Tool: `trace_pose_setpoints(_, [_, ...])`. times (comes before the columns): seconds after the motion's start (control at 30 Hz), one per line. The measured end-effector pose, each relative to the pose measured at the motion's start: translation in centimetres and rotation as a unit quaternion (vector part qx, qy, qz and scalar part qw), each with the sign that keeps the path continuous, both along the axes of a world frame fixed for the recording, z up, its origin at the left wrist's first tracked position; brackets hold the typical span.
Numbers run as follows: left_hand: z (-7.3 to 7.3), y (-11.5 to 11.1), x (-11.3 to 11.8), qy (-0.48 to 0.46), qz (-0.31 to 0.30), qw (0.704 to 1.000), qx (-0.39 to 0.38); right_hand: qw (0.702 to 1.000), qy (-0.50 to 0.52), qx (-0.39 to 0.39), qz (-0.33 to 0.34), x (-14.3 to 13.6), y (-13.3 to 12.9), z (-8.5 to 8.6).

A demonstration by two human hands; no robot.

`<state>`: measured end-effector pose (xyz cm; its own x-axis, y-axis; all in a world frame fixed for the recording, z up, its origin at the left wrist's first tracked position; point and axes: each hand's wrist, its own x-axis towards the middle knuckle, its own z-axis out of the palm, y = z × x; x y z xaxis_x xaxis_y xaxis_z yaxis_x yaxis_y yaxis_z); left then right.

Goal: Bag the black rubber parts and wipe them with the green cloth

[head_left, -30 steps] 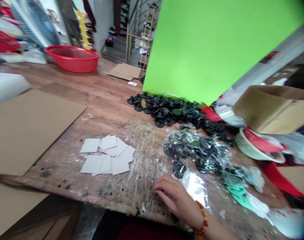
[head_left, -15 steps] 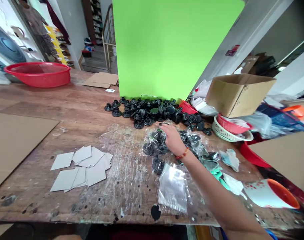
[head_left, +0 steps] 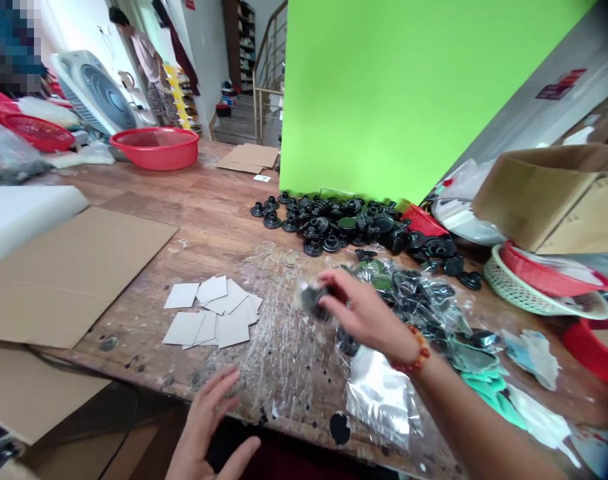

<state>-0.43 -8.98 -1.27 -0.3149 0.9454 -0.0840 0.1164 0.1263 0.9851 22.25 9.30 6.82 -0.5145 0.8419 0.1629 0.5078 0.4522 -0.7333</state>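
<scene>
My right hand (head_left: 361, 313) grips a black round part in a clear plastic bag (head_left: 315, 300), blurred by motion, just above the table. Fingers spread and holding nothing, my left hand (head_left: 209, 423) is at the table's front edge. Right of my right hand lies a heap of bagged black parts (head_left: 424, 293). Behind it is a pile of loose black flanged parts (head_left: 334, 223). Flat clear bags (head_left: 379, 393) lie below my right wrist. Several grey-white square cards (head_left: 211, 312) are spread between my left hand and the pile.
A green board (head_left: 384, 93) stands behind the parts. To the right are a cardboard box (head_left: 544, 193), a white basket (head_left: 529, 293) and teal gloves (head_left: 489, 393). Cardboard sheets (head_left: 79, 273) and a red basin (head_left: 157, 148) are on the left. Another person (head_left: 147, 60) stands far back.
My right hand has come back from the bagged heap, toward the left, with a bagged black part in it. My left hand has risen into view. The view has turned left.
</scene>
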Motion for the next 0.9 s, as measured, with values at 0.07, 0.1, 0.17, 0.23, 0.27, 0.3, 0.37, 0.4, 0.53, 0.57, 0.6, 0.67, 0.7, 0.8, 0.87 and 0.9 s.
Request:
trace_pose_setpoints(0.07, [0.8,0.3,0.2,0.01,0.04,0.996,0.073,0.954,0.099,-0.252,0.126,-3.2,-2.8,-0.8])
trace_pose_setpoints(0.1, [1.1,0.5,0.1,-0.011,0.035,0.996,0.08,0.906,0.135,-0.362,0.172,-4.9,-3.8,-1.5])
trace_pose_setpoints(0.17, [1.4,0.7,-0.3,-0.105,0.015,0.993,0.044,0.82,0.169,-0.498,0.227,-7.9,-4.6,-3.3])
trace_pose_setpoints(0.23, [1.4,0.8,-1.2,-0.207,0.031,0.978,-0.017,0.801,0.141,-0.522,0.256,-10.5,-4.1,-4.6])
trace_pose_setpoints(0.27, [1.2,0.9,-1.7,-0.247,0.055,0.966,-0.046,0.825,0.109,-0.49,0.26,-11.7,-3.3,-5.0])
trace_pose_setpoints(0.3, [1.1,0.9,-2.1,-0.28,0.084,0.954,-0.073,0.87,0.063,-0.42,0.252,-12.8,-2.4,-5.2])
trace_pose_setpoints(0.37, [0.9,0.9,-2.9,-0.332,0.133,0.927,-0.11,0.956,-0.031,-0.213,0.202,-14.9,-0.4,-5.4])
trace_pose_setpoints(0.4, [0.8,1.0,-3.2,-0.353,0.149,0.916,-0.122,0.977,-0.061,-0.114,0.169,-15.9,0.6,-5.5])
trace_pose_setpoints(0.53, [1.0,1.4,-4.2,-0.415,0.199,0.878,-0.132,0.982,-0.136,0.073,0.111,-19.4,4.0,-7.5])
trace_pose_setpoints(0.57, [1.1,1.5,-4.4,-0.432,0.207,0.867,-0.135,0.976,-0.16,0.099,0.112,-20.0,4.5,-8.2])
trace_pose_setpoints(0.6, [1.2,1.7,-4.7,-0.45,0.212,0.856,-0.14,0.969,-0.181,0.121,0.117,-20.3,4.9,-8.7])
trace_pose_setpoints(0.67, [1.5,1.9,-5.3,-0.484,0.213,0.836,-0.147,0.961,-0.198,0.138,0.133,-20.6,5.2,-9.1])
trace_pose_setpoints(0.7, [1.6,2.0,-5.6,-0.5,0.209,0.828,-0.146,0.96,-0.198,0.144,0.135,-20.5,5.1,-8.8])
trace_pose_setpoints(0.8, [1.9,2.2,-6.3,-0.544,0.194,0.807,-0.121,0.975,-0.138,0.147,0.088,-19.3,3.3,-6.5])
trace_pose_setpoints(0.87, [2.1,2.2,-6.4,-0.566,0.177,0.798,-0.109,0.995,-0.055,0.055,0.067,-18.1,0.9,-4.6])
trace_pose_setpoints(0.9, [2.1,2.2,-6.3,-0.568,0.168,0.799,-0.108,0.997,-0.015,-0.019,0.07,-17.5,-0.5,-3.9])
